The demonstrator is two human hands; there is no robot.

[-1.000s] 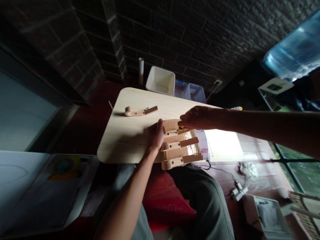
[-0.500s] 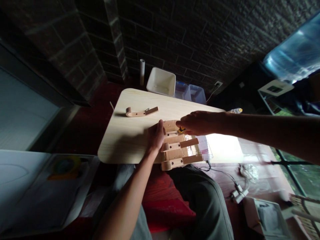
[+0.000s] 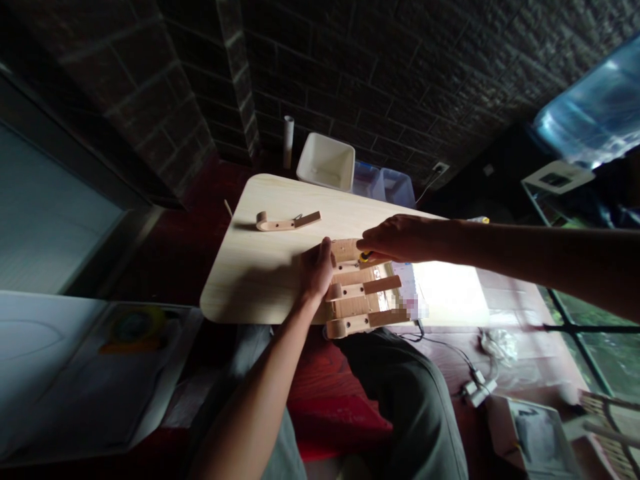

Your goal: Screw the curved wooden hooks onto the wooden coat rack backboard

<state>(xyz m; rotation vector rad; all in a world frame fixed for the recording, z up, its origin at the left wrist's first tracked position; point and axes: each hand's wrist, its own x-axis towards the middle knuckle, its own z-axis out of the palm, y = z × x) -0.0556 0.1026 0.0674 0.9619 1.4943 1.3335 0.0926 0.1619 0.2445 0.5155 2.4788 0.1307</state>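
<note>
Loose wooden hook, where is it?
Head view, left of centre: the loose wooden hook lies on the pale tabletop, left of and beyond the left hand.

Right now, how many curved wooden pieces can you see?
4: the loose piece on the table, plus the nearest piece, middle piece and farthest piece across the cardboard, the last partly behind the right hand. More could be hidden.

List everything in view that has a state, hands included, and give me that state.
Left hand: closed on the cardboard's edge.
Right hand: closed around a yellow-and-black tool.
Cardboard: held, three wooden pieces across it.
Loose wooden piece: lying on the table.
White bin: open-topped.
Tube: upright.
Wall outlet: cord plugged in.
</note>
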